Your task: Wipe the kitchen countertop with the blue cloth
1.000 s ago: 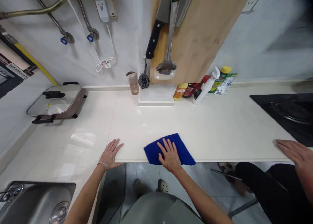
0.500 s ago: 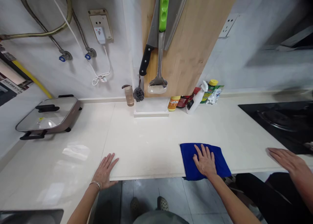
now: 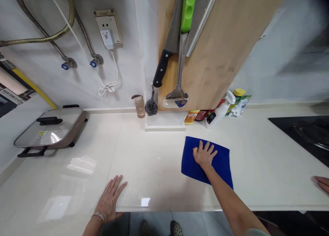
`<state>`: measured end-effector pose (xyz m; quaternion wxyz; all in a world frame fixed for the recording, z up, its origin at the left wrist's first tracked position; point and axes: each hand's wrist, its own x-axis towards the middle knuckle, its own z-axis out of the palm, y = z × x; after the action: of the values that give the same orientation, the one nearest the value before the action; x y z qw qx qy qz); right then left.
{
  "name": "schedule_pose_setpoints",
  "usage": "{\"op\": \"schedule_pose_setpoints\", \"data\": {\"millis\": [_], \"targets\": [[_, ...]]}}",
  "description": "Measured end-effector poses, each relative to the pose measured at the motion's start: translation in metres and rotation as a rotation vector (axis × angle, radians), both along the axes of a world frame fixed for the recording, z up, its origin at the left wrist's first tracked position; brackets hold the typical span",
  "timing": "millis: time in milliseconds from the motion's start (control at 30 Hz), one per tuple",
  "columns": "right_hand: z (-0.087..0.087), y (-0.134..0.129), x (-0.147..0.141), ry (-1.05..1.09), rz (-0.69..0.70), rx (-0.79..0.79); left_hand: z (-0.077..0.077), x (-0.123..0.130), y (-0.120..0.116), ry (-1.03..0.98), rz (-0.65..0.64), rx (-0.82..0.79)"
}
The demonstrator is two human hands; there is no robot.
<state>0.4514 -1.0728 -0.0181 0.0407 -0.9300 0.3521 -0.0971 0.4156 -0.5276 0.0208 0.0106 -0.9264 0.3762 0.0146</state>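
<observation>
A blue cloth [image 3: 221, 162] lies spread on the white countertop [image 3: 149, 160], right of the middle. My right hand [image 3: 205, 154] presses flat on the cloth with its fingers spread. At the counter's front edge, left of the middle, my left hand [image 3: 109, 198] rests on the surface with its fingers apart and holds nothing. Its thumb side is partly hidden below the edge.
An electric pan [image 3: 51, 126] stands at the left. Along the wall are a bottle [image 3: 139, 106], a spray bottle [image 3: 219, 110] and a cutting board [image 3: 221, 40] behind hanging utensils. A stove [image 3: 308, 129] and another person's hand [image 3: 322, 184] are at the right.
My right hand and the blue cloth have moved deeper onto the counter, toward the wall. The view has shifted, and less of the other person's hand shows.
</observation>
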Motion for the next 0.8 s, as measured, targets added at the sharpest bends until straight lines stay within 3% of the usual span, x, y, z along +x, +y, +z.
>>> {"op": "schedule_pose_setpoints", "data": {"millis": [133,300,533,667,800], "targets": [[0.004,0.054,0.033,-0.054,0.066,-0.009,0.003,0.000,-0.002,0.100,0.022,0.021],[0.013,0.146,0.059,-0.107,0.229,-0.015,0.007,-0.003,-0.003,0.152,0.044,0.017],[0.029,0.270,0.050,-0.077,0.573,0.102,0.011,-0.005,-0.004,0.203,0.060,0.013],[0.036,0.299,0.020,-0.043,0.793,0.135,0.011,-0.006,-0.003,0.192,0.055,-0.008],[0.038,0.287,-0.022,-0.025,0.958,0.145,0.008,-0.006,0.002,0.136,0.030,-0.041]]}}
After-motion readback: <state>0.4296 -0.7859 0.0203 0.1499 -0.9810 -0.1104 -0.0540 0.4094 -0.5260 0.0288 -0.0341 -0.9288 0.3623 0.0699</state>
